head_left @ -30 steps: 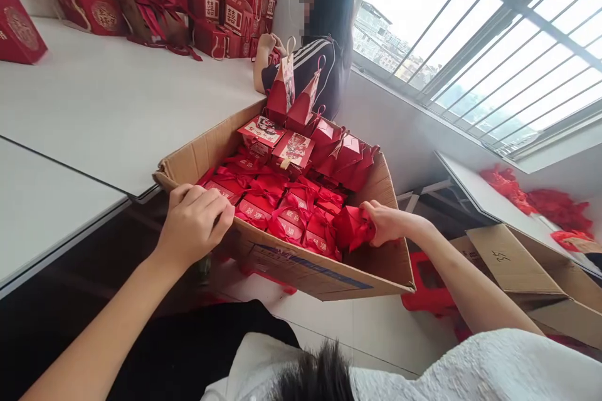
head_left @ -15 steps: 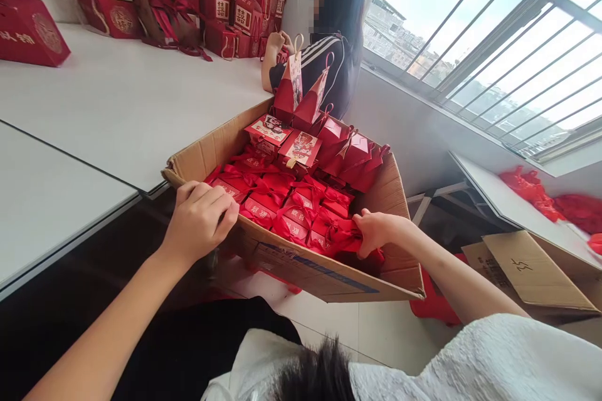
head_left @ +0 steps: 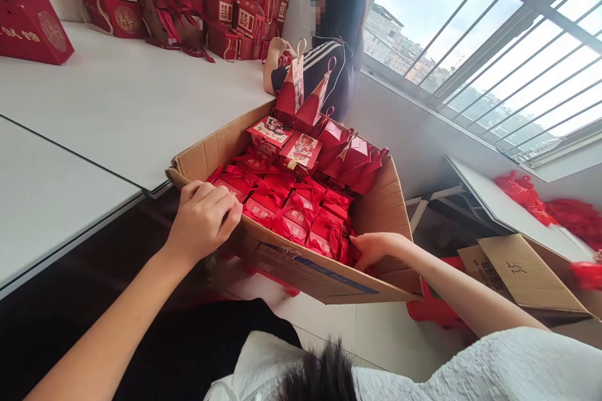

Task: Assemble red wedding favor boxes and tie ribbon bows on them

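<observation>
What moved: your right hand (head_left: 374,247) has dropped into the near right corner of the cardboard box (head_left: 305,272). The red gift box (head_left: 347,252) that was up above the rim a second ago is now sunk into that corner, so you only see a bit of it.
Left hand: your left hand (head_left: 202,220) hasn't budged. Its fingers are curled over the near left rim of the cardboard box, gripping it.
Right hand: fingertips are on the red gift box, wrist lying over the box wall. Can't tell if you're pinching it or just pressing on it.
Where the gift box is: centre of the frame, a bit low, at the end of the front row, just beside the other packed boxes (head_left: 282,200) with ribbon bows.
Far end of the box: taller red boxes (head_left: 301,91) are piled above the rim.
Table: the white table (head_left: 117,100) fills the left of the frame, with red bags (head_left: 226,6) stacked at upper left.
Other person: sitting at top centre in a striped sleeve (head_left: 324,59), hand at the table.
Right side: there's a window (head_left: 493,44), and flat cardboard (head_left: 522,269) at lower right.
</observation>
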